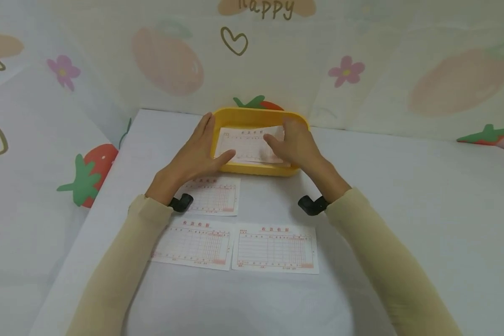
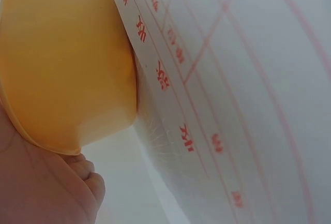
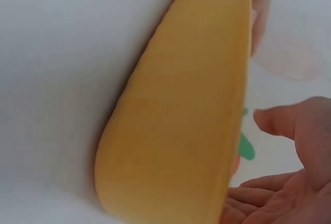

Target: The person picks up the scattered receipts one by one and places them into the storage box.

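Note:
A yellow tray (image 1: 260, 170) stands at the back of the table with a printed receipt slip (image 1: 248, 147) lying in it. My left hand (image 1: 197, 151) rests along the tray's left side, its fingers straight and the thumb reaching over the front rim. At the right end is my right hand (image 1: 298, 142), thumb pointing inward above the slip and fingers by the rim. The right wrist view shows that hand's fingers (image 3: 253, 198) extended beside the tray's edge. Just in front of the tray lies another slip (image 1: 214, 198), partly covered by my left hand and wrist.
Two more receipt slips, a left one (image 1: 195, 245) and a right one (image 1: 275, 249), lie side by side nearer the front on the white table (image 1: 235, 303). The left one is partly hidden by my sleeve. Behind the table hangs a patterned cloth (image 1: 277, 70).

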A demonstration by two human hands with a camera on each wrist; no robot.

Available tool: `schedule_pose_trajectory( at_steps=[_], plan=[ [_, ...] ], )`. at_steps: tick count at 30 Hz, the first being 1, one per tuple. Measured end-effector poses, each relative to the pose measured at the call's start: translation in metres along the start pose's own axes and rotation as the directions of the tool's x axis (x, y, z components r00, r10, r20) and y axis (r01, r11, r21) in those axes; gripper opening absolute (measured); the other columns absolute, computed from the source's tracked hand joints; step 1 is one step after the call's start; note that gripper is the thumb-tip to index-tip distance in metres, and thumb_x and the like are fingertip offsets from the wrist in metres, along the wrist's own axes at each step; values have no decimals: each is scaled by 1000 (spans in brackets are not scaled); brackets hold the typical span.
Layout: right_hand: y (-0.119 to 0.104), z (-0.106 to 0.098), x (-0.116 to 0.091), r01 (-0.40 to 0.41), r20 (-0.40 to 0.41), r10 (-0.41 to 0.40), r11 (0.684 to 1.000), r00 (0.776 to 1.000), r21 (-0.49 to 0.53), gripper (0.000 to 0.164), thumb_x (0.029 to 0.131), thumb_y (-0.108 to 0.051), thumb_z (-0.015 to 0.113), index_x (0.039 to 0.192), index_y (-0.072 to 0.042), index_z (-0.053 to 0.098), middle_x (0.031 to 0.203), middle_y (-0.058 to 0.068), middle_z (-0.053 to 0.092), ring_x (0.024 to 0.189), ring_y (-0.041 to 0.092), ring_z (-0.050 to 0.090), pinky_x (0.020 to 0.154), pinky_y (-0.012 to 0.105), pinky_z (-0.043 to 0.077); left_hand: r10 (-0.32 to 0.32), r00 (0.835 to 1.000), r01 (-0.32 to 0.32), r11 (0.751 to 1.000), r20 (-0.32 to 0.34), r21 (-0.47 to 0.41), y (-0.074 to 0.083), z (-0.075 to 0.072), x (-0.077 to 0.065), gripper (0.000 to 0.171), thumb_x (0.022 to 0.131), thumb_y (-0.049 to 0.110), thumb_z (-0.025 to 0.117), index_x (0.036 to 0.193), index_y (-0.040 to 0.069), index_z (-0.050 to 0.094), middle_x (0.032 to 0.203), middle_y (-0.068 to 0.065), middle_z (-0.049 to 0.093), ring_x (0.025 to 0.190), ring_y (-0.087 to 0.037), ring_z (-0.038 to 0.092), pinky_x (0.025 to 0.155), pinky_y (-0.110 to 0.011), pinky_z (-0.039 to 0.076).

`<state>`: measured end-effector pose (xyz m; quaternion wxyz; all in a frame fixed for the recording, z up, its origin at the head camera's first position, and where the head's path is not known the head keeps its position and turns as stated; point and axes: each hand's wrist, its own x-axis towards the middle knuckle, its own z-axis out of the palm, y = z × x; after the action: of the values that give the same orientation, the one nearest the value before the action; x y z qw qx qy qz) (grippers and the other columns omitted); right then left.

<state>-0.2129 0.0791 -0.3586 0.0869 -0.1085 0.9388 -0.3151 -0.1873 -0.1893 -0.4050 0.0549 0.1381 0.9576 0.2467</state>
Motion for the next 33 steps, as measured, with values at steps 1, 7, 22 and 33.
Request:
schedule_pose_trajectory(
  at_steps=[1,7,22,33],
  plan=[
    [0,-1,-2,1,16,-1,1000,1000,-13,70,102,-38,68,155,1,44,149,22,59,133,37,58,117,47,51,-1,1000,1,1000,1,1,0,0,0,114,98,71,50,169,8,-13,180,-10,-13,169,-29,-3,137,-51,13],
    [1,-10,-23,100,40,-99,995,994,-24,85,103,-40,67,168,-5,25,173,15,33,159,36,35,131,56,32,-5,1000,5,1000,16,9,1,0,0,114,99,71,50,168,8,-14,180,-11,-14,169,-29,-3,137,-51,11],
    [39,-17,-107,284,-171,-267,955,948,88,52,102,-19,70,151,-7,56,157,14,54,145,32,52,120,54,47,8,1000,-8,1000,12,11,3,-2,-1,113,99,69,50,168,5,-13,179,-14,-14,169,-30,-3,138,-50,11],
    [74,6,-153,232,-97,-222,967,970,105,48,102,-15,70,147,-5,58,150,14,60,136,37,60,113,56,52,-2,1000,2,1000,14,12,4,-1,-1,113,100,68,50,168,5,-13,179,-11,-15,169,-31,-2,137,-51,12]
  ],
)
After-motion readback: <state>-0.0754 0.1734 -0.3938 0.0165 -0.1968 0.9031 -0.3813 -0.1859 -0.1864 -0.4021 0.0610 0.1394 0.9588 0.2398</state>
